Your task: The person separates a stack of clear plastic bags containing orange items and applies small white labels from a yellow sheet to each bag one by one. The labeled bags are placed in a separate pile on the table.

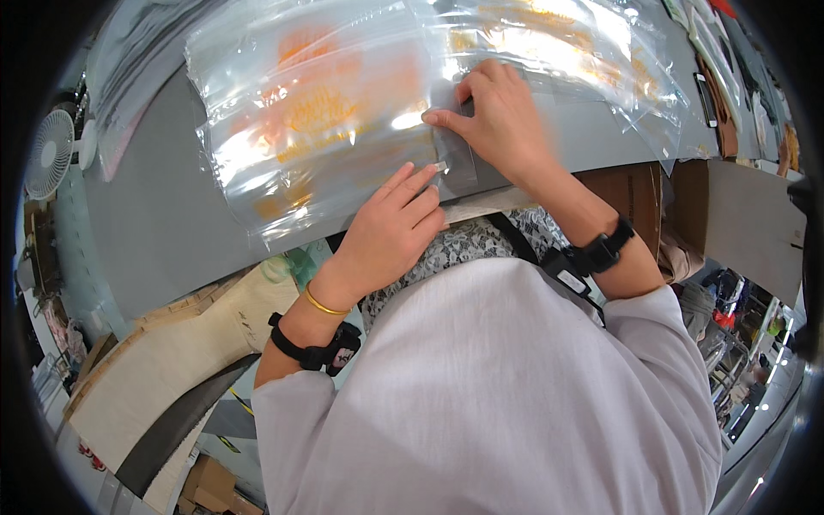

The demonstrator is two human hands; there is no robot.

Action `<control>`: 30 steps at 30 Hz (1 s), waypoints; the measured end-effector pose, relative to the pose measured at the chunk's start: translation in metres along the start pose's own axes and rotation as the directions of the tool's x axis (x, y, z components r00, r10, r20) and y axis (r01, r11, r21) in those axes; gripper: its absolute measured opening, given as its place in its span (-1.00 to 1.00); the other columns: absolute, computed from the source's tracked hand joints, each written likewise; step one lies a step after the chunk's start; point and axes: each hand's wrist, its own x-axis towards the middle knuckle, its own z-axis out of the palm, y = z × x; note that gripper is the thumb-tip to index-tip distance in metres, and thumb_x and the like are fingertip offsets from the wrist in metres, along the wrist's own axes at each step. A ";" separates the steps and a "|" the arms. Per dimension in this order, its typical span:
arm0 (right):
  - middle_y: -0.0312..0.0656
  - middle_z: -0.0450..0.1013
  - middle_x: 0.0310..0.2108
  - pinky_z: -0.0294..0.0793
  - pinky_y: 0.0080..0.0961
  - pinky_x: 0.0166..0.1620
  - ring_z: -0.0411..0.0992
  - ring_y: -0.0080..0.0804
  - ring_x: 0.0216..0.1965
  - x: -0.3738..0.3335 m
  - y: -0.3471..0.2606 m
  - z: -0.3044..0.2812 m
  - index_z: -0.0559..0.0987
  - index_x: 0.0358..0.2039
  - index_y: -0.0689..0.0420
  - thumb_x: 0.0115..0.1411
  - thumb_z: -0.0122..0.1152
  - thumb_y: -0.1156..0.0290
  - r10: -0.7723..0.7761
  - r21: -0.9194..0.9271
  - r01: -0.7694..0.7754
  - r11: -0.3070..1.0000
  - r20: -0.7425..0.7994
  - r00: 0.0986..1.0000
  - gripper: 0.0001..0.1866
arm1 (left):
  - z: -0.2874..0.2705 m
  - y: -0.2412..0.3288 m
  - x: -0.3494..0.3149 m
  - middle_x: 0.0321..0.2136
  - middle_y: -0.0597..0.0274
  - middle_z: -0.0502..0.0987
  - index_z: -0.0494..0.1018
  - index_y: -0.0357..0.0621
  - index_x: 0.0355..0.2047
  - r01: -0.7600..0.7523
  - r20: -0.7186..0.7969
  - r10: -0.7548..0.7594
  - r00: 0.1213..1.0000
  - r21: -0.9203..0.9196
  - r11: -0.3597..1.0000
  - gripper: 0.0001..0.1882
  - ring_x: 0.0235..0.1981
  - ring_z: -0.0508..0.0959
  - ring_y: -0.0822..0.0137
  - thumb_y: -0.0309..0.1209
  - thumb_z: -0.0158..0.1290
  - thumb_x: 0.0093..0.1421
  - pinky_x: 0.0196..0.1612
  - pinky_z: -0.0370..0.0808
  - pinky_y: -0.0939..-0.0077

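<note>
A clear plastic bag with orange print (313,116) lies flat on the grey table in front of me. My left hand (390,219) rests at its near right edge, fingers stretched out and nearly flat. By its fingertips is a small pale tab (441,166), too small to name. My right hand (500,120) bends over the bag's right edge. Its thumb points left onto the plastic, apart from the curled fingers, and I see nothing gripped between them. More clear printed bags (566,43) overlap to the upper right, reflecting bright light.
The grey table (142,249) ends just before my body. Stacked clear sheets (146,77) lie at the far left, near a white fan (51,154). A phone-like dark object (705,99) sits at the right. Cardboard boxes (622,197) stand below the right edge.
</note>
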 end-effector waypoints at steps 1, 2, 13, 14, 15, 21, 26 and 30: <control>-0.23 0.51 -0.20 0.50 -0.22 -0.03 0.47 -0.13 -0.14 0.006 0.001 0.004 0.63 -0.30 0.20 0.15 0.54 0.06 0.037 0.060 -0.041 0.997 0.065 0.997 -0.56 | -0.001 -0.001 0.000 0.00 0.06 0.59 0.57 -0.27 -0.30 -0.005 -0.012 0.005 1.000 -0.027 1.000 -0.81 0.30 0.47 -0.09 -0.48 0.31 0.10 0.39 0.44 -0.14; -0.24 0.52 -0.21 0.51 -0.22 -0.03 0.48 -0.14 -0.16 0.010 0.003 0.007 0.63 -0.30 0.20 0.18 0.51 0.08 0.051 0.123 -0.069 0.990 0.145 0.988 -0.59 | -0.003 -0.002 -0.001 0.04 0.06 0.59 0.57 -0.27 -0.30 -0.001 -0.012 0.001 1.000 -0.010 1.000 -0.81 0.32 0.46 -0.11 -0.48 0.32 0.11 0.40 0.42 -0.15; -0.24 0.59 -0.43 0.56 -0.16 -0.25 0.60 -0.11 -0.39 0.068 0.047 -0.037 0.67 -0.17 0.01 0.42 0.17 0.31 -0.146 0.094 0.166 0.982 -0.188 0.971 -0.85 | -0.023 -0.002 -0.002 0.01 0.16 0.65 0.59 -0.18 -0.40 0.096 0.002 -0.096 0.995 0.046 0.994 -0.88 0.25 0.52 0.02 -0.46 0.33 0.11 0.26 0.54 -0.03; -0.18 0.60 -0.46 0.54 -0.18 -0.27 0.61 -0.11 -0.36 0.079 0.073 -0.039 0.67 -0.08 -0.02 0.44 0.10 0.33 -0.107 0.113 0.146 0.983 -0.293 0.950 -0.81 | -0.027 -0.001 0.000 -0.03 0.18 0.66 0.59 -0.18 -0.40 0.143 0.016 -0.143 0.990 0.010 0.990 -0.88 0.14 0.55 0.04 -0.46 0.33 0.13 0.14 0.56 0.06; -0.13 0.55 -0.49 0.50 -0.22 -0.31 0.57 -0.20 -0.43 0.101 0.106 -0.044 0.67 -0.06 0.05 0.47 0.12 0.28 -0.006 0.104 0.042 0.994 -0.326 0.945 -0.78 | -0.032 0.002 0.000 -0.06 0.20 0.68 0.60 -0.19 -0.39 0.209 0.039 -0.208 0.977 -0.027 0.978 -0.89 0.04 0.58 0.06 -0.46 0.32 0.14 0.03 0.59 0.15; -0.12 0.53 -0.51 0.47 -0.26 -0.34 0.52 -0.28 -0.47 0.134 0.331 -0.073 0.66 -0.07 0.13 0.48 0.15 0.19 0.222 0.154 -0.194 0.969 -0.189 0.957 -0.72 | -0.043 -0.006 0.015 -0.33 0.24 0.67 0.64 -0.27 -0.23 0.646 0.303 -0.575 0.760 -0.454 0.614 -0.85 -0.37 0.59 0.40 -0.42 0.28 0.32 -0.30 0.49 0.48; -0.11 0.65 -0.18 0.55 -0.30 -0.12 0.60 -0.11 -0.19 0.095 0.290 -0.107 0.66 0.01 0.10 0.42 0.25 0.12 -0.155 -0.777 -0.265 0.571 -0.419 0.895 -0.66 | -0.043 -0.006 0.028 -0.35 0.44 0.67 0.66 -0.24 -0.13 0.775 0.500 -0.658 0.563 -0.597 0.209 -0.72 -0.35 0.53 0.64 -0.27 0.32 0.33 -0.24 0.50 0.62; -0.16 0.64 -0.14 0.60 -0.24 -0.01 0.58 -0.08 -0.08 0.027 0.114 -0.090 0.67 -0.09 0.10 0.13 0.48 0.54 -0.185 0.282 0.243 0.928 -0.215 0.959 -0.69 | -0.047 -0.003 0.035 -0.33 0.44 0.66 0.67 -0.24 -0.08 0.790 0.571 -0.630 0.527 -0.602 0.116 -0.72 -0.32 0.52 0.64 -0.31 0.32 0.30 -0.21 0.49 0.62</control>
